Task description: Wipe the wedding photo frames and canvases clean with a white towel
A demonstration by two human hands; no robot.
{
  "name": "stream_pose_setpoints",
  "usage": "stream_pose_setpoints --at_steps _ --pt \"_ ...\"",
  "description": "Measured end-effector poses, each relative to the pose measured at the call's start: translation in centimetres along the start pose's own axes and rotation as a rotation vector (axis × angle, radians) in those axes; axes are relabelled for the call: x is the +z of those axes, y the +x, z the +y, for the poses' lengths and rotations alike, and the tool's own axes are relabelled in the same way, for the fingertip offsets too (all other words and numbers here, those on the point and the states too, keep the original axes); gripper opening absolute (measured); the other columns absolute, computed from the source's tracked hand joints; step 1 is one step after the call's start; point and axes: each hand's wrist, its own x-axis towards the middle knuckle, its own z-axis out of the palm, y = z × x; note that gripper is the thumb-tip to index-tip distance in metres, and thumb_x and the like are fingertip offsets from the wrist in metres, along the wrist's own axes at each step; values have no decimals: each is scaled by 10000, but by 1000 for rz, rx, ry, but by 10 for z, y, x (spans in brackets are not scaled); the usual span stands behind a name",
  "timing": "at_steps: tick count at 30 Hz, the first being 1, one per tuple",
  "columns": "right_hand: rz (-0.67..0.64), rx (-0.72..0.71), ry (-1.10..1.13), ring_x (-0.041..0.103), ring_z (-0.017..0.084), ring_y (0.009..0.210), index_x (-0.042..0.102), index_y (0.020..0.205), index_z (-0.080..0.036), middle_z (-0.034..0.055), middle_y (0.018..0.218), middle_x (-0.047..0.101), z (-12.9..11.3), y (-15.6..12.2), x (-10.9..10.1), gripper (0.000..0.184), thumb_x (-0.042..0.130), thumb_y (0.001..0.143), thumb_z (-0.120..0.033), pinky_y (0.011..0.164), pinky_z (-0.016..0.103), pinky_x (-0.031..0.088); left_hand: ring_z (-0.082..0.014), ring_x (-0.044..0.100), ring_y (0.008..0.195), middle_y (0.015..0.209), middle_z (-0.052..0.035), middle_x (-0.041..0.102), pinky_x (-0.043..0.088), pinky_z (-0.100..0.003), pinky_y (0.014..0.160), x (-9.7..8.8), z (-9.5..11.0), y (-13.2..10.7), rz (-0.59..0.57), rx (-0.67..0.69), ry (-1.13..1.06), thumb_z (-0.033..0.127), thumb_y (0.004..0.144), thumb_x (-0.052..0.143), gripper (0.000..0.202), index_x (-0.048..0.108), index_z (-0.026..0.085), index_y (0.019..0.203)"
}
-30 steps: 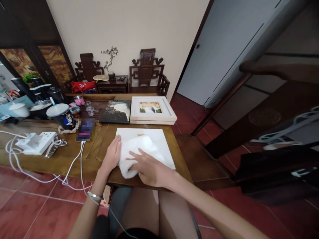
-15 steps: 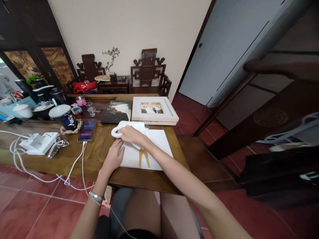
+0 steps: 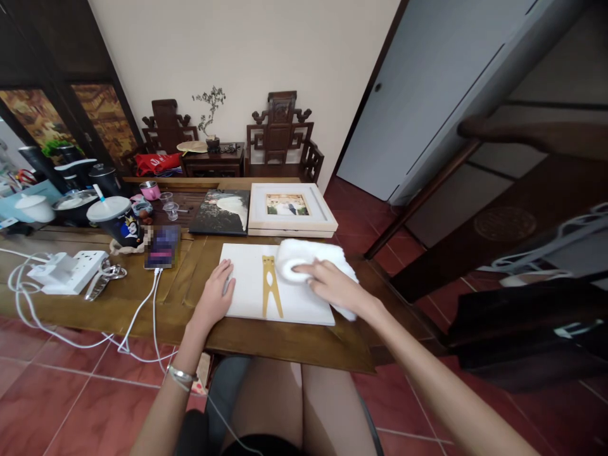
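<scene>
A white rectangular board point(image 3: 244, 285) lies flat on the wooden table, with a gold stand-like piece point(image 3: 269, 297) on it, narrow at the top and splitting into two legs. My left hand point(image 3: 217, 292) rests on the board's left edge, fingers stretched out. Over the board's right side my right hand point(image 3: 327, 285) grips a folded white cloth point(image 3: 327, 253). A rounded roll of that cloth pokes out beyond my fingers, near the gold piece. The cloth hangs past the board's right edge and hides that part of it.
Behind the board stand a white picture frame point(image 3: 292, 210) and a dark photo panel point(image 3: 221, 211). Leftward are a phone point(image 3: 163, 247) on a charging cable, a lidded cup point(image 3: 116, 218), a power strip point(image 3: 78, 272) and small clear cups point(image 3: 171, 209).
My right hand has carried the cloth from the board's upper left to its right side, uncovering the gold piece. My left hand stays at the left edge.
</scene>
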Motion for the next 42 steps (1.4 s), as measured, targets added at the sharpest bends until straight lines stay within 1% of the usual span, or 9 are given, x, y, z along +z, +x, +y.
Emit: stream_pose_setpoints --at_steps 4,7,11,16,20,23,29,32,42 --pt "-121 -75 65 525 258 1219 665 1130 -261 22 1124 681 -6 -60 1 526 396 727 -56 1031 426 407 -257 427 1336 1390 -172 504 317 -461 1133 1 0 0 -5 8 1 260 896 430 403 567 108 1243" --pt "-173 -72 103 449 266 1299 659 1135 -301 9 1180 656 0 -76 1 524 426 726 -72 1022 438 427 -253 424 1339 1392 -167 503 317 -461 1132 1 -1 0 -4 11 15 260 900 422 399 568 115 1242" --pt "-92 -6 86 402 294 1332 659 1160 -259 58 1173 657 20 -45 5 488 423 759 -111 1013 476 431 -258 418 1343 1395 -187 495 309 -455 1138 0 0 1 -20 5 19 266 901 416 418 563 80 1245" --pt "50 -108 132 602 260 1124 708 1084 -242 7 1100 709 37 24 4 511 400 713 -71 1117 481 301 -256 432 1333 1384 -201 502 316 -444 1135 -3 1 1 -28 8 18 265 899 414 430 559 53 1244" --pt "95 -139 149 674 221 948 726 1032 -246 -24 1001 739 36 36 4 510 396 692 -59 1164 456 214 -249 436 1331 1385 -187 507 319 -446 1133 -3 1 0 -22 9 21 263 899 419 416 563 76 1242" --pt "53 -147 151 684 213 905 707 1066 -229 -19 953 743 24 8 5 513 402 694 -51 1151 473 248 -253 439 1328 1379 -197 509 322 -445 1132 -2 1 0 -14 9 16 260 899 421 416 563 66 1238" --pt "-170 -86 160 436 285 1309 696 1064 -262 12 1258 626 -11 -75 -7 503 435 687 -53 1043 456 413 -243 422 1341 1396 -180 495 303 -443 1142 -2 2 0 -19 -5 35 263 908 415 405 559 83 1241" --pt "-252 -29 191 382 303 1343 701 1065 -268 43 1238 632 -12 -85 -11 492 450 692 -68 1014 447 435 -245 423 1340 1397 -189 491 301 -443 1143 -2 2 0 -23 0 42 267 910 414 408 559 71 1237" --pt "-62 -33 200 569 275 1162 720 1070 -215 20 1215 662 44 44 -16 472 455 695 -106 1027 389 407 -250 418 1343 1391 -194 497 312 -457 1136 -3 -1 0 -29 19 18 264 909 409 409 554 76 1241"
